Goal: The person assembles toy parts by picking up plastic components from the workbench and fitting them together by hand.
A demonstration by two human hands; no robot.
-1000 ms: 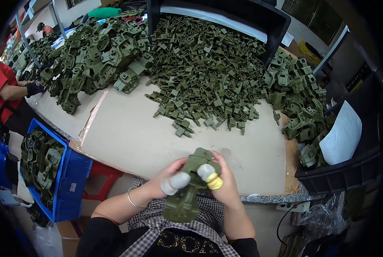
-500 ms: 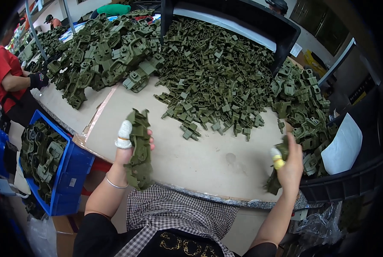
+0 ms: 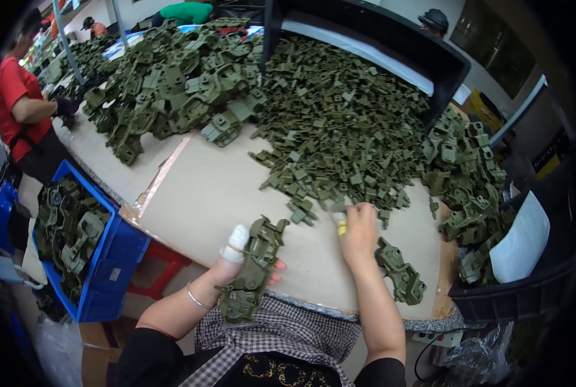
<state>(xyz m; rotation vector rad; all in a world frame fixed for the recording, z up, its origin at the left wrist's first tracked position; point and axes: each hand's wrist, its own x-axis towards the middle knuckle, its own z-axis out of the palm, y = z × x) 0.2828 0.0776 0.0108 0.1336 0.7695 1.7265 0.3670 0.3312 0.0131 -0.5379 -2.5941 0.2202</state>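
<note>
From the head camera, looking down: the left hand [image 3: 239, 267] holds a long olive-green plastic part [image 3: 252, 271] at the near edge of the table [image 3: 223, 193], thumb wrapped in white tape, fingers closed around its upper half. The part's long axis runs from the table edge down toward the person's lap, its lower end hanging off the table over the checked cloth.

The right hand [image 3: 359, 232] is stretched forward, well apart from the left, its fingertips on the near fringe of the heap of small green pieces [image 3: 339, 129] that fills the middle and far side of the table. A yellow-taped finger shows; the fingers look curled onto one small piece, though I cannot tell if anything is truly gripped. So the small pieces lie ahead and to the right of the held part, and the right hand is much the nearer.

Just right of that wrist, a second long part [image 3: 400, 271] lies flat near the table's near right corner.

A blue crate [image 3: 107, 258] stands off the left edge, holding more long green parts. A black bin [image 3: 520, 297] sits past the right edge with a white sheet [image 3: 520, 242] leaning in it. A bigger pile of large green parts [image 3: 165, 84] covers the far left.
</note>
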